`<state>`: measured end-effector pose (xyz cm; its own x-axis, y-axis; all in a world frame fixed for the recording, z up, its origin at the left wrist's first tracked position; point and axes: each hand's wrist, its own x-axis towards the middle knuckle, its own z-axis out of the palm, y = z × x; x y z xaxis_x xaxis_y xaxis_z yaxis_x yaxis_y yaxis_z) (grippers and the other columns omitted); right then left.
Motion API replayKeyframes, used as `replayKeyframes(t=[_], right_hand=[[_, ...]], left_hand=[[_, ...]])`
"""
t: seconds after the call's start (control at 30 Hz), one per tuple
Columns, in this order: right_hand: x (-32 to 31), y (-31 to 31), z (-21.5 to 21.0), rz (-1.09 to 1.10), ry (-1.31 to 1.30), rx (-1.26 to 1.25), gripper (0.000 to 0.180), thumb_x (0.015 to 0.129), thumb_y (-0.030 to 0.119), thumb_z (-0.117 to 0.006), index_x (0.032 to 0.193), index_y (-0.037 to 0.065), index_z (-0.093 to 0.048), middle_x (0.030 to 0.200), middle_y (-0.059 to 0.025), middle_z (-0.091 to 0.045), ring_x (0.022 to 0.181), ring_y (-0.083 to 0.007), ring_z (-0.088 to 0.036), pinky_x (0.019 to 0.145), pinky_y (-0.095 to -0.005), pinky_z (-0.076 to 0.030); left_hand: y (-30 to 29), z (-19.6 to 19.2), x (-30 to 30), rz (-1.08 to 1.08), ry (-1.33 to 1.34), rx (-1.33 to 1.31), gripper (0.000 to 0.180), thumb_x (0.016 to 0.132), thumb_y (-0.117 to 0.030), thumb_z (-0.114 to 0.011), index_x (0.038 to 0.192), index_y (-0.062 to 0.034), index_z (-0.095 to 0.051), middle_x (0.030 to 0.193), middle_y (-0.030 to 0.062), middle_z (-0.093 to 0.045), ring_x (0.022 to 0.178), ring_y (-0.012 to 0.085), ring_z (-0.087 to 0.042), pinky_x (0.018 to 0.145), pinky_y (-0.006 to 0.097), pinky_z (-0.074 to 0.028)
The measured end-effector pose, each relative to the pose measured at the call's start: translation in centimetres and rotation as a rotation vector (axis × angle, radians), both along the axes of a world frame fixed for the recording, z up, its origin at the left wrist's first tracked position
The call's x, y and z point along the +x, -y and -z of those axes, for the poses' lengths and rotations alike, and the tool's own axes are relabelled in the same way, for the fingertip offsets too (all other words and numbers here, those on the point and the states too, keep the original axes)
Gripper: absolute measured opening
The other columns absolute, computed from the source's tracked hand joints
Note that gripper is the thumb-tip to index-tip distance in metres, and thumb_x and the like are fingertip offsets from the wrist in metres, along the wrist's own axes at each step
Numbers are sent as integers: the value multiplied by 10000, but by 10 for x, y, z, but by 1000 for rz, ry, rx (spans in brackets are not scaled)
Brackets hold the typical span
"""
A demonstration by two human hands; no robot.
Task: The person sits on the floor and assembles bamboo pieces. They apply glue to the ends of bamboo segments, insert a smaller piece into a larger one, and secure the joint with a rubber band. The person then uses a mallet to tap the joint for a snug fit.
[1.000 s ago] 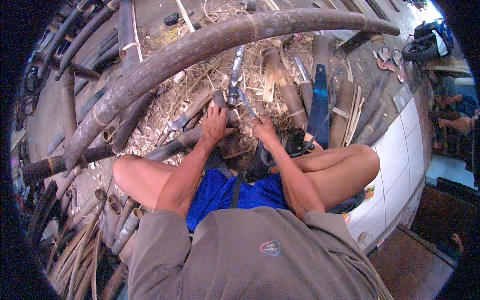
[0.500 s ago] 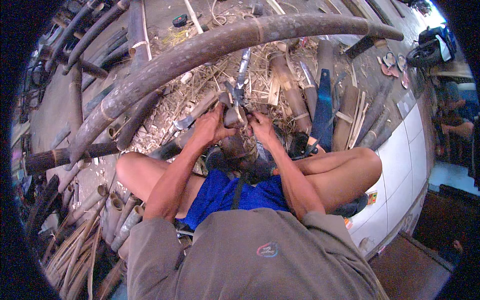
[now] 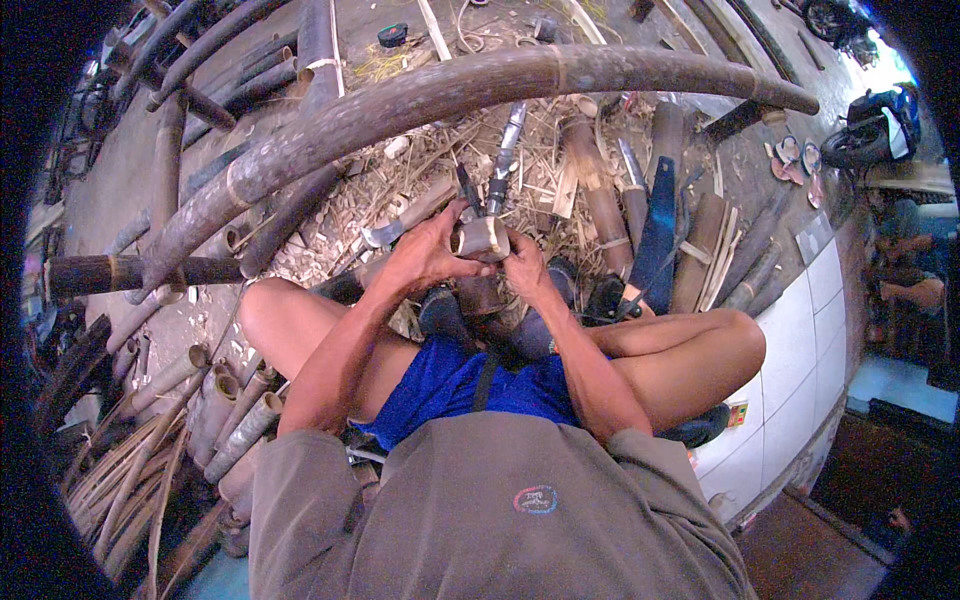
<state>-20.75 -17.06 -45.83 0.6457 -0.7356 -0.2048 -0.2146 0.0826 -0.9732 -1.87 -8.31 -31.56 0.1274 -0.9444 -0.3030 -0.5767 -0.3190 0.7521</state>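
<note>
Between my hands is a short bamboo piece (image 3: 483,240), its pale cut end tipped up toward me. My left hand (image 3: 430,250) grips it from the left, thumb stretched along its lower side. From the right, the fingers of my right hand (image 3: 525,268) close on its edge. An upright bamboo stump (image 3: 478,294) stands just below the piece, between my feet. Beyond my fingers lies a tool with a shiny shaft (image 3: 509,140). A blade with a wooden handle (image 3: 384,234) lies left of my left hand.
A long bamboo pole (image 3: 400,98) crosses in front of me on supports. Wood shavings (image 3: 330,225) cover the ground. At right lie a blue handsaw (image 3: 656,235), a knife (image 3: 632,165) and bamboo lengths (image 3: 597,190). More bamboo tubes (image 3: 215,405) and split strips (image 3: 130,480) are at lower left.
The bamboo piece has turned so its pale cut end now faces up toward me. My right hand has moved in against it. The whole view has shifted slightly.
</note>
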Motion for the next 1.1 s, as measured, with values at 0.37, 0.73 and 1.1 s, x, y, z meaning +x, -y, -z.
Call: replayKeyframes(t=[0.37, 0.73, 1.1], right_hand=[[-1, -5, -11, 33, -21, 31, 257, 964, 114, -526, 1153, 16, -669, 826, -82, -681, 688, -158, -617, 632, -344, -503], [-25, -28, -62, -85, -247, -217, 311, 1018, 216, -519, 826, -1, -631, 665, -63, -580, 603, -165, -559, 592, -339, -465], [-23, -43, -143, -352, -465, -425, 350, 1001, 335, -527, 888, 9, -585, 786, -273, -637, 777, -500, -627, 686, -561, -485]], left_hand=[[1, 9, 0, 12, 24, 59, 942, 661, -450, -896, 1404, -19, -509, 1013, 190, -735, 937, 297, -720, 819, 413, -552], [-4, 36, 5, -30, 46, -151, 746, 686, -553, -848, 1156, -28, -602, 910, 220, -682, 886, 414, -664, 755, 496, -490], [-2, 50, 6, -18, 152, -331, 795, 690, -574, -835, 1218, -39, -577, 867, 219, -662, 861, 424, -658, 728, 498, -489]])
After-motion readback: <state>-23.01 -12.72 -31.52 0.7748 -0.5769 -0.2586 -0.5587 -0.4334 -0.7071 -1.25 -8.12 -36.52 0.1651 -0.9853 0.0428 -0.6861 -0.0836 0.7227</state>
